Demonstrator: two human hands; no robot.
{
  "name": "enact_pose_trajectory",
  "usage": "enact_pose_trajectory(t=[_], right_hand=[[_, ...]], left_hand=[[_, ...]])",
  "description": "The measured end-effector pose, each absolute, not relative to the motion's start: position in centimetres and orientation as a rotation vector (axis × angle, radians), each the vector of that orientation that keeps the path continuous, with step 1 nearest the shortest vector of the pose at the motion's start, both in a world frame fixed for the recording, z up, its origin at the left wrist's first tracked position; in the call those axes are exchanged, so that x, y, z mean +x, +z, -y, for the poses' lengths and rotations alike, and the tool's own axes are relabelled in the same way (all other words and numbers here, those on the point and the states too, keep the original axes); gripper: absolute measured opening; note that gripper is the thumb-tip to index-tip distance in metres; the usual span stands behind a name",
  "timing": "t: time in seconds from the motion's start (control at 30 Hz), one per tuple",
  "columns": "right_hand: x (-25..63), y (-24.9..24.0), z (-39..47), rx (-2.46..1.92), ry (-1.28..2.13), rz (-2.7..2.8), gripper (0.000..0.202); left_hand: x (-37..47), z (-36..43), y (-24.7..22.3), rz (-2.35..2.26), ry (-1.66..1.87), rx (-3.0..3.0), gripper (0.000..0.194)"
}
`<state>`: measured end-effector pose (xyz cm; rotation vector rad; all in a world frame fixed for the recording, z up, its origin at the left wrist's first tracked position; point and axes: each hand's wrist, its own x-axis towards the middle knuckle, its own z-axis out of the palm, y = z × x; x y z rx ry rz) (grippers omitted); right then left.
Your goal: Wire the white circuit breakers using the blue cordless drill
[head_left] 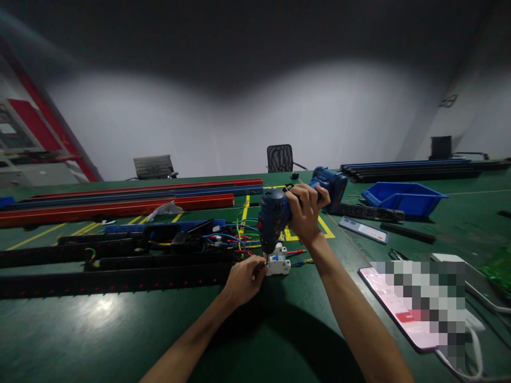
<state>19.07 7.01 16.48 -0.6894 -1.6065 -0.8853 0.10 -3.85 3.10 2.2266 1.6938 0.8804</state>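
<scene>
My right hand (306, 210) is wrapped round the handle of a blue cordless drill (273, 215), which points straight down. The drill's bit meets the left end of a white circuit breaker (278, 265). My left hand (245, 279) pinches at that same end, close to the bit; its fingertips seem to hold a wire, partly hidden by the fingers. Red, blue and yellow-green wires (239, 239) run from the long black strip (159, 277) on the left towards the breaker. More wires stick out from the breaker's right side.
Orange and blue rails (179, 202) lie at the back left, with a clear plastic bag (164, 210) on them. On the right are a blue bin (403, 199), a black socket strip (369, 213), a phone (363, 230) and a pink tablet-like device (393, 303) with a white cable.
</scene>
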Motion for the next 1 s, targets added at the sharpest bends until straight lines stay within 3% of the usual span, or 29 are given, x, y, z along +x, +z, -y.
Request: enact_pose_trajectory(t=[1.0], right_hand=[[19.13, 16.62, -7.09, -0.698, -0.911, 1.613, 0.018]], left_hand=[[0.19, 3.85, 2.88, -1.703, 0.928, 2.179, 0.018]])
